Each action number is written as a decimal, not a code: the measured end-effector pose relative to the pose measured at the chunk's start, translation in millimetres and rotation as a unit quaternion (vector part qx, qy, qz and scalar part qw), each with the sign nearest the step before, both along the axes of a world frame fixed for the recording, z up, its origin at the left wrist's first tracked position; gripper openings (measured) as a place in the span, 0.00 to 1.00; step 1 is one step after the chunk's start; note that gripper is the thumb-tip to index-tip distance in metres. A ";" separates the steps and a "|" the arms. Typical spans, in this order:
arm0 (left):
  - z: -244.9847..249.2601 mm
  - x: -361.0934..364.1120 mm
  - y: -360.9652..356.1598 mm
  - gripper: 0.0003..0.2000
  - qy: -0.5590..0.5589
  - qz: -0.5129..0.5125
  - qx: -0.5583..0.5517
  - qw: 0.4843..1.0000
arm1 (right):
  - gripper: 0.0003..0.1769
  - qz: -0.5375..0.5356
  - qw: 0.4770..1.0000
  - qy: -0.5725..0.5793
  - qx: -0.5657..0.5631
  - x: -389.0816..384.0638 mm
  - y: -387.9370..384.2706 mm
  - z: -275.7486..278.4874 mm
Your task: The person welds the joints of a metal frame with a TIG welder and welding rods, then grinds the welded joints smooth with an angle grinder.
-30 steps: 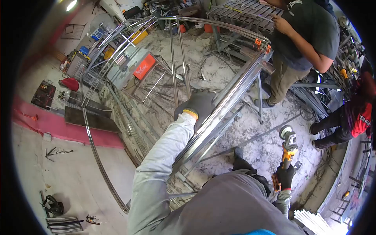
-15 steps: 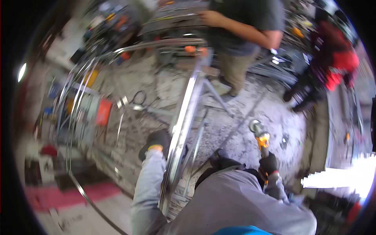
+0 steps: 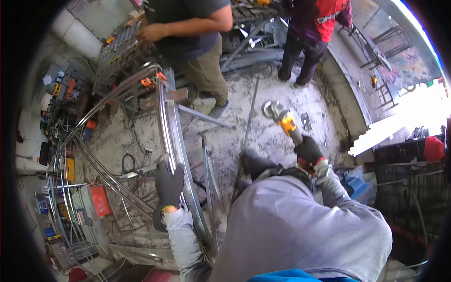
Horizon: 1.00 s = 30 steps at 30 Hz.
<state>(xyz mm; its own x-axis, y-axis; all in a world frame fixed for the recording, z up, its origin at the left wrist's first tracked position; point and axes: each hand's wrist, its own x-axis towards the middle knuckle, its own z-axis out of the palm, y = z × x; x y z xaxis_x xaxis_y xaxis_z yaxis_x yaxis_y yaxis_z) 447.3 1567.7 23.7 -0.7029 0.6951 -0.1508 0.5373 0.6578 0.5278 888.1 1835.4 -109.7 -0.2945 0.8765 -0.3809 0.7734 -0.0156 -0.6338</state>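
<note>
My right hand (image 3: 310, 151), in a dark glove, is wrapped around the body of a yellow angle grinder (image 3: 287, 123). The grinder's round disc head (image 3: 270, 110) points away from me, above the floor. My gloved left hand (image 3: 170, 185) grips a shiny metal tube (image 3: 165, 120) of a long frame in front of me. Its fingers are partly hidden at the tube. A wider grey metal bar (image 3: 184, 174) runs along the right side of this tube. Orange clamps (image 3: 154, 81) sit at the frame's far end.
A person in a dark shirt (image 3: 197, 44) stands beyond the frame; another in a red jacket (image 3: 319, 23) stands farther right. Loose metal bars (image 3: 251, 117) lie on the stained floor (image 3: 305, 101). Tools crowd the left wall, near a red box (image 3: 99, 200).
My view has swung right, shifting the frame and people leftward in it. The grinder has come up and tilted left in view. My left hand remains at the tube.
</note>
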 end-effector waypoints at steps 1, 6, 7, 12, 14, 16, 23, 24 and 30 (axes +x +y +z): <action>-13.0 -2.8 2.9 0.25 0.033 0.003 0.038 0.999 | 0.22 -0.015 0.999 0.016 -0.027 -3.0 4.9 8.7; -23.8 -16.7 44.2 0.30 -0.044 0.054 0.099 0.993 | 0.16 -0.074 0.983 0.156 -0.061 -9.8 57.8 2.6; -29.4 -25.1 53.7 0.30 -0.013 0.086 -0.006 0.996 | 0.15 -0.080 0.978 0.176 -0.070 -17.0 70.2 7.5; -65.4 -34.7 99.2 0.34 0.030 0.156 0.119 0.980 | 0.13 -0.105 0.960 0.243 -0.094 -43.8 158.3 -5.0; -63.7 -23.2 114.5 0.34 0.138 0.213 0.051 0.966 | 0.12 -0.132 0.949 0.265 -0.104 -55.6 197.4 -23.4; -53.0 -11.1 135.2 0.33 0.219 0.266 -0.076 0.936 | 0.12 -0.128 0.936 0.300 -0.132 -66.9 234.8 -28.9; -70.9 -25.3 136.1 0.31 0.232 0.357 -0.178 0.887 | 0.24 -0.043 0.819 0.475 -0.320 -123.5 349.3 4.4; -66.9 -24.7 144.6 0.29 0.203 0.374 -0.211 0.880 | 0.25 -0.018 0.838 0.456 -0.300 -138.9 360.6 16.7; -80.4 -26.0 136.9 0.28 0.243 0.362 -0.115 0.892 | 0.25 -0.022 0.684 0.626 -0.373 -213.2 380.3 36.3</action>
<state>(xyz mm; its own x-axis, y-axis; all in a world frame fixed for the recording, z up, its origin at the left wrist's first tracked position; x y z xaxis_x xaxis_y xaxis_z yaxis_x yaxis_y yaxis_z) 421.3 1704.6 -56.8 -0.9764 0.0215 0.2150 0.0557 0.9865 0.1541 674.9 2215.7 -73.4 -0.7790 0.5945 -0.1994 -0.3809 -0.7012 -0.6027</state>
